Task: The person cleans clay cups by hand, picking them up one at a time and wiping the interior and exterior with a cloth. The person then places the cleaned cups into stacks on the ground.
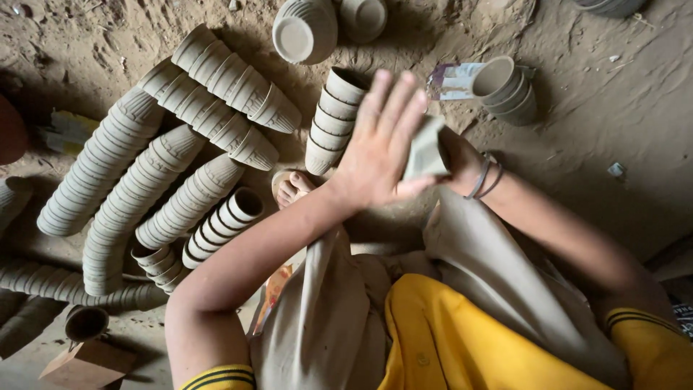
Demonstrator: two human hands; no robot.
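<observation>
Left hand (379, 148) flat, fingers splayed — clay cup (426, 149) against right hand (456, 155)

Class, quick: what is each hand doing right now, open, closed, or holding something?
Left hand: open, fingers spread flat against the clay cup.
Right hand: mostly hidden behind the cup, apparently holding it; grip unclear.
</observation>
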